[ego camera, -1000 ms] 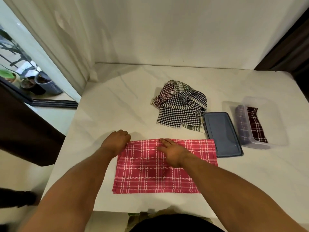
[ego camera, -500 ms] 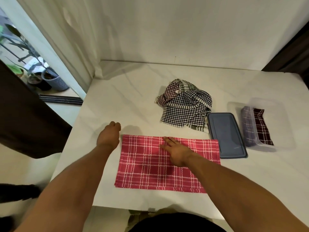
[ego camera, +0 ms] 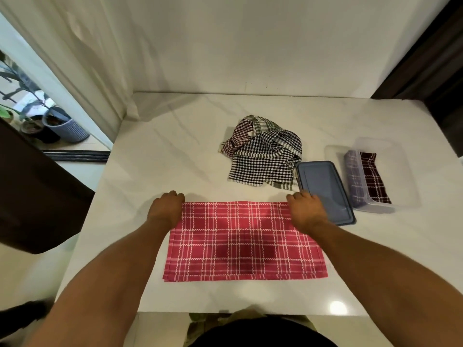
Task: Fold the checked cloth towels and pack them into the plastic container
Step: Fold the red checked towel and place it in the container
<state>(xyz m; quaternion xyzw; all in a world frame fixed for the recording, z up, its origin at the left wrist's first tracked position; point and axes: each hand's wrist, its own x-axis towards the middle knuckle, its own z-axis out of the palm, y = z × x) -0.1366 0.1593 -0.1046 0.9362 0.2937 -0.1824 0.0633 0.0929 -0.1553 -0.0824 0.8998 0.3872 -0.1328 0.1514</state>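
Head view: both hands grip the far corners of a folded red checked towel on the white table.
The left hand curls its fingers round the 10 o'clock corner, the right hand round the 2 o'clock corner. From the towel, a crumpled towel pile lies at 1 o'clock. The blue lid and the plastic container, which holds folded towels, lie at 2 o'clock.

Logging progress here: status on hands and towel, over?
Far corners of red towel gripped, left hand and right hand. It lies flat on table, folded. Blue lid beside right hand, not blocking.
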